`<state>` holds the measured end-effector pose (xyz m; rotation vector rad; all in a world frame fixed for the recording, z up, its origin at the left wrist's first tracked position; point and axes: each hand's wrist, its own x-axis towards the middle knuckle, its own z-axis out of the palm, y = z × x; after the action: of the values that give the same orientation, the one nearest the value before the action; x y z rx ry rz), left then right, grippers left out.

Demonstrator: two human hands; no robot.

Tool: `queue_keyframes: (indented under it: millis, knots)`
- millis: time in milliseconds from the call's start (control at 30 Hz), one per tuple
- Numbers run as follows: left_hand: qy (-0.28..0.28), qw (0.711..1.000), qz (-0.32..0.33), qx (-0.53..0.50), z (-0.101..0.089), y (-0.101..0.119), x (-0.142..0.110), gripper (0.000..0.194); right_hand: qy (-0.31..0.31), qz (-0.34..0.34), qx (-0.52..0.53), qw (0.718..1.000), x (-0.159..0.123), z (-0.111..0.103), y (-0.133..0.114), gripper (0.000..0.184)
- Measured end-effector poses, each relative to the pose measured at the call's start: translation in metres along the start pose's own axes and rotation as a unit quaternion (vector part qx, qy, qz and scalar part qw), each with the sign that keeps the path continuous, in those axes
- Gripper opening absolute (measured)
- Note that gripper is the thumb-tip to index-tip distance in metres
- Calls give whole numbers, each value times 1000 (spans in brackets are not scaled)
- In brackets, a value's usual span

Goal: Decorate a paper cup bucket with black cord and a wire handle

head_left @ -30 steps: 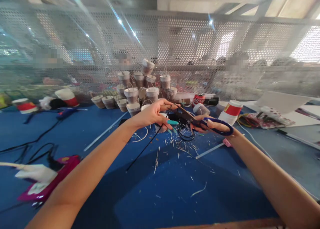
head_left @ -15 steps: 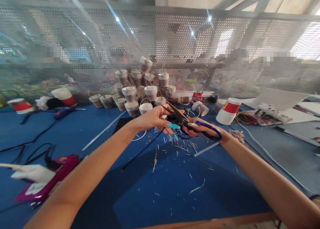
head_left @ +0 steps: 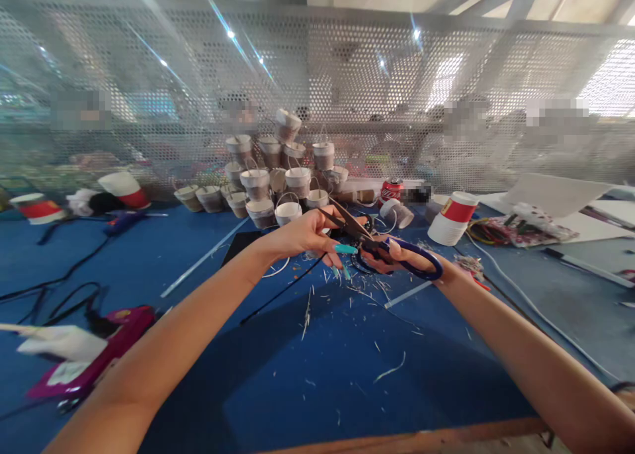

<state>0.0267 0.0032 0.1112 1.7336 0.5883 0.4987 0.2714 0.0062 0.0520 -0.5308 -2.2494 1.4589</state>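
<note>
My right hand (head_left: 385, 261) grips a pair of scissors (head_left: 354, 226) with dark blue handles, the blades apart and pointing up and to the left. Close beside the blades is my left hand (head_left: 317, 232), its fingers bent and pinched together, with long turquoise nails. What it pinches is mostly hidden behind the fingers and the scissors. Just below the left hand, a thin black strand (head_left: 282, 292) runs down to the left. Thin pale offcuts (head_left: 307, 312) lie scattered on the blue tabletop (head_left: 278, 388) under both hands.
Small greyish buckets (head_left: 258, 184) with wire handles are stacked behind my hands. Red-and-white paper cups (head_left: 452, 219), a red can (head_left: 391, 190) and a glue gun (head_left: 122, 222) stand or lie around. A magenta box (head_left: 116, 338) is left, a perforated metal screen (head_left: 278, 57) behind.
My right thumb has shifted slightly on the scissors' handle, while the blades stay apart. My left hand has hardly moved, and the whole view has shifted a little.
</note>
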Motion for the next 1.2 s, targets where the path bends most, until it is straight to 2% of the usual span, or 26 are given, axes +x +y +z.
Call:
queue_keyframes:
  millis: [67,167,367,567,900,1000,1100,1200]
  knots:
    - [-5,1000,-2,0,-1,0,0,70,-5,-14,61,998,1,1,1,56]
    - [-4,1000,-4,0,-2,-1,0,73,-9,-11,91,996,3,0,3,55]
    - [1,1000,3,1,-2,-4,2,80,-9,-22,90,996,5,-2,7,51]
    - [-4,1000,11,1,-1,-2,1,77,1,-22,70,997,4,-3,9,52]
    - [-15,1000,-21,-6,-5,-14,5,79,19,-20,59,998,7,5,-18,54]
    - [-12,999,-31,-18,-7,-17,5,83,39,-5,113,993,7,5,-17,57]
    - [-13,999,-44,-20,-8,-15,4,92,32,2,194,980,8,0,-15,65]
    - [-7,997,-77,17,-10,-13,3,87,43,4,251,967,4,-10,-20,75]
